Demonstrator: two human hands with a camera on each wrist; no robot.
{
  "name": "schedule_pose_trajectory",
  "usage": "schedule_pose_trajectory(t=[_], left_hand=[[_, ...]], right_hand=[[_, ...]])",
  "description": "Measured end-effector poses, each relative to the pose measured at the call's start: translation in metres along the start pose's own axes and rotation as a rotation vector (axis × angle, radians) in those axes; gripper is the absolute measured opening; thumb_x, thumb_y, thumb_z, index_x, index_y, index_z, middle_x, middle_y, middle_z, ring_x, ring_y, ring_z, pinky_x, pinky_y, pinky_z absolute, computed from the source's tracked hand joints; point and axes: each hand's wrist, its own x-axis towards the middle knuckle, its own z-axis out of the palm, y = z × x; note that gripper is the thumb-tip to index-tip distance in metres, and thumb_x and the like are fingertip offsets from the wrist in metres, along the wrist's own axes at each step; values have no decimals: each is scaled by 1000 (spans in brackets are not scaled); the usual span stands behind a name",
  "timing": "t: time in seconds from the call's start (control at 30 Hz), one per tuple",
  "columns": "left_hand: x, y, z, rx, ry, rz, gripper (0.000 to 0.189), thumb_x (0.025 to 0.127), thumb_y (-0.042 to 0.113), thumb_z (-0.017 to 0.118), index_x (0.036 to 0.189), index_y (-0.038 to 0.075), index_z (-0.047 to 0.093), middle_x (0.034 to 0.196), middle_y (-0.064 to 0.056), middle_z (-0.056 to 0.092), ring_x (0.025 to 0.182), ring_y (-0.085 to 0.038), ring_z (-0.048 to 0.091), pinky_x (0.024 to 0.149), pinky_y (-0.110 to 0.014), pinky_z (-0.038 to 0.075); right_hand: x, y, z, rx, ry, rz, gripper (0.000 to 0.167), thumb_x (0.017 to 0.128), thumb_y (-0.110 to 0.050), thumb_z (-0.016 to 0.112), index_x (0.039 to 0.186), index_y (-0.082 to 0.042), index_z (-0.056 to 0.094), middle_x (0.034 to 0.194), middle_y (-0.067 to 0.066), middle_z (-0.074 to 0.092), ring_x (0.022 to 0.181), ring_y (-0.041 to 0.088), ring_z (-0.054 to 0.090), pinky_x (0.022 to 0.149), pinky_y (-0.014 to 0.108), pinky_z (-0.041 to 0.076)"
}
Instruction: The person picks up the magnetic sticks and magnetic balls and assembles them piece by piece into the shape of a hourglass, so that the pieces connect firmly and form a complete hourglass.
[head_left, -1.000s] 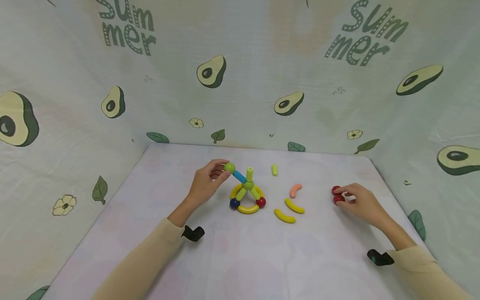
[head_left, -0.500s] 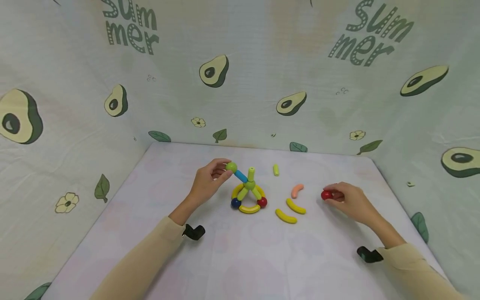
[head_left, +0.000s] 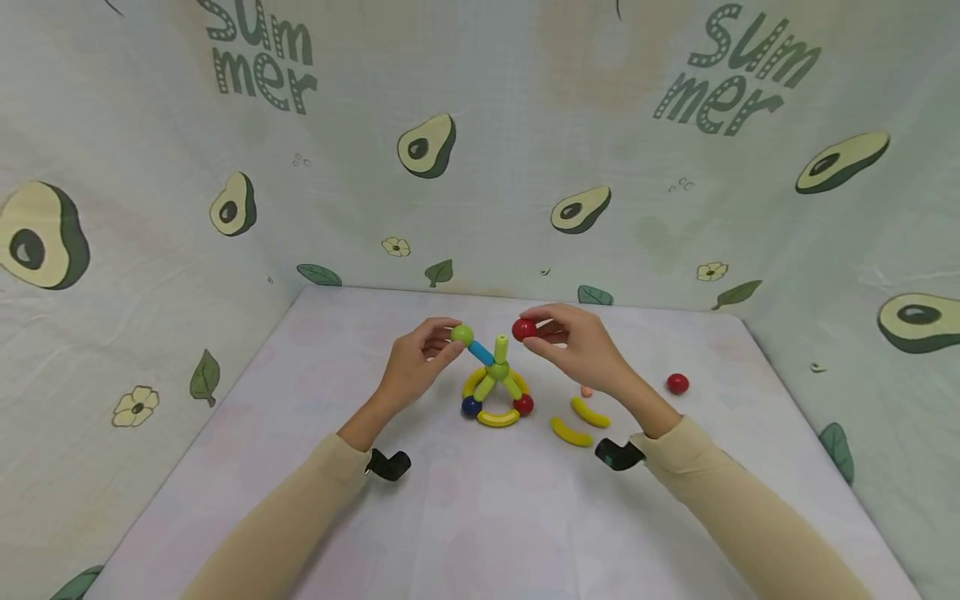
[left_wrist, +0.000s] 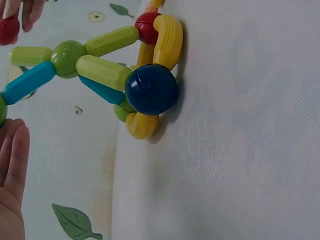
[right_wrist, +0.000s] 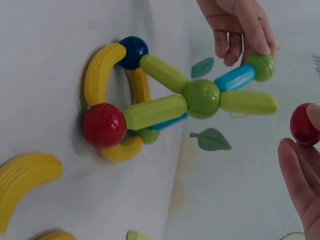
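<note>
A magnetic ball-and-stick frame stands on the table, its yellow curved sticks (head_left: pixel 498 419) forming a ring with a dark blue ball (left_wrist: pixel 151 89) and a red ball (right_wrist: pixel 103 125). Green sticks rise from the ring to a green centre ball (right_wrist: pixel 201 98). From that ball a blue stick (head_left: pixel 481 353) slants up leftward to another green ball (head_left: pixel 462 335), which my left hand (head_left: pixel 411 360) pinches by fingertips and thumb. My right hand (head_left: pixel 581 342) pinches a loose red ball (head_left: pixel 524 330), just right of the tip of the upright green stick (head_left: pixel 501 348), with a gap between them.
Two loose yellow curved sticks (head_left: pixel 572 432) lie right of the frame. A pink curved stick (head_left: pixel 587 391) shows partly beneath my right hand. Another red ball (head_left: pixel 677 383) rests farther right. A printed cloth wall (head_left: pixel 495 250) closes off the table's back.
My right hand has picked up one of two red balls at the right and carried it leftward to beside the upright green stick. The other ball stayed behind. My left hand keeps its hold.
</note>
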Motion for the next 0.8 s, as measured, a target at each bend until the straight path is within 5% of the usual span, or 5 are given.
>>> schedule_pose_trajectory(t=[0.3,0.8], left_hand=[[2,3,-2,-2,-9,-32,37,102,30,74,136,18,66,115,-1,74,99,-15,71,88,-24,60],[-4,4,2,12,-12,-22,38,103,33,73,138,20,64,117,0,74,102,-15,72,90,-26,60]], right_hand=[[20,-4,21,50,-34,-6,39,96,-9,80,134,-9,70,127,7,72,104,21,75,91,34,62],[17,-4,23,32,-55,-45,41,96,-10,80,136,-10,69,130,7,71,103,21,76,91,36,63]])
